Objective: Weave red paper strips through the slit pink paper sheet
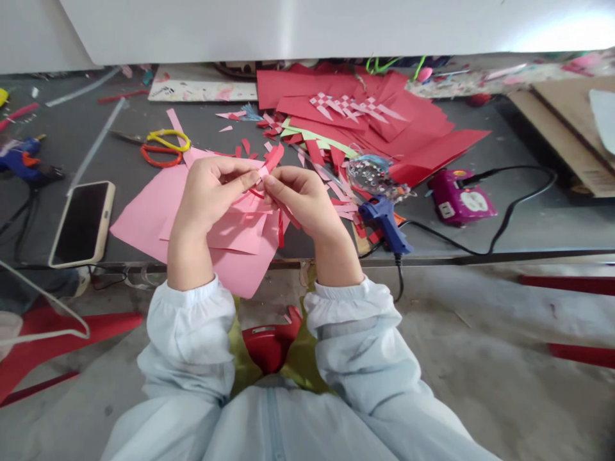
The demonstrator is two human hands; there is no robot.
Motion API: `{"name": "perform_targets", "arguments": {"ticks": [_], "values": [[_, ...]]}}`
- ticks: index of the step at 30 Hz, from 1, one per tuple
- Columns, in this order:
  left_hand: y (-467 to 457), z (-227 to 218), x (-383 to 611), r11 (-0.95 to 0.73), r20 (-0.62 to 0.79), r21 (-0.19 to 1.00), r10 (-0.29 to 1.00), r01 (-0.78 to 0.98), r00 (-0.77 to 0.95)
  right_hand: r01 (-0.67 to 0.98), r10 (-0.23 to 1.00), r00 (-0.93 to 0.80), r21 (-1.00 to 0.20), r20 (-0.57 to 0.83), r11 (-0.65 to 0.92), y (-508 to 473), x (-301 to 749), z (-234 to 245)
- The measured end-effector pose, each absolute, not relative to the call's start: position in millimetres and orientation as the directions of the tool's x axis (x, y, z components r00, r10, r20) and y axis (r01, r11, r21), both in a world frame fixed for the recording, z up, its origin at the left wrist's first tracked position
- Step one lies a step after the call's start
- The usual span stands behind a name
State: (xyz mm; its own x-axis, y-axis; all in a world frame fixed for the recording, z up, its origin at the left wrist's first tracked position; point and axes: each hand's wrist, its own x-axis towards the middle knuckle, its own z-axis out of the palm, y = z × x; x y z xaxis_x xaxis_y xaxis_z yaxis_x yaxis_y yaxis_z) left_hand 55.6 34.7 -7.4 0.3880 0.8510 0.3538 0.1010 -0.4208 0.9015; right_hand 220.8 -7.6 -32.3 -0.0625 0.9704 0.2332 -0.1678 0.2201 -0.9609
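My left hand and my right hand meet above the grey table's front edge, both pinched on a small woven piece of pink and red paper strips. The fingertips of both hands touch it from either side, and loose strip ends hang down below my palms. Under my hands lie pink paper sheets, one overhanging the table edge. Light blue sleeves cover both my wrists.
A phone lies at the left near the edge, yellow and red scissors behind it. A blue glue gun and a purple device with black cable sit right. Red paper sheets and cardboard are at the back.
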Motion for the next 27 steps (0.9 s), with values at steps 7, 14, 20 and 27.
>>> {"name": "perform_targets", "arguments": {"ticks": [7,14,20,27], "values": [[34.8,-8.2,53.8,-0.426,0.354,0.898,0.847,0.108,0.397,-0.153,0.957,-0.103,-0.955,0.270,0.253,-7.9,222.0,-33.1],[37.1,-10.0,51.0,-0.453,0.365,0.883,0.826,0.122,0.430,-0.128,0.960,-0.102,-0.960,0.262,0.249,-7.8,222.7,-34.4],[35.2,-9.2,52.6,-0.463,0.380,0.878,0.830,0.124,0.409,-0.097,0.967,-0.040,-0.965,0.250,0.245,-7.7,218.7,-30.9],[34.2,-9.7,56.1,-0.436,0.392,0.894,0.871,0.100,0.296,-0.062,0.978,-0.088,-0.981,0.190,0.185,-8.2,216.3,-30.5]]}}
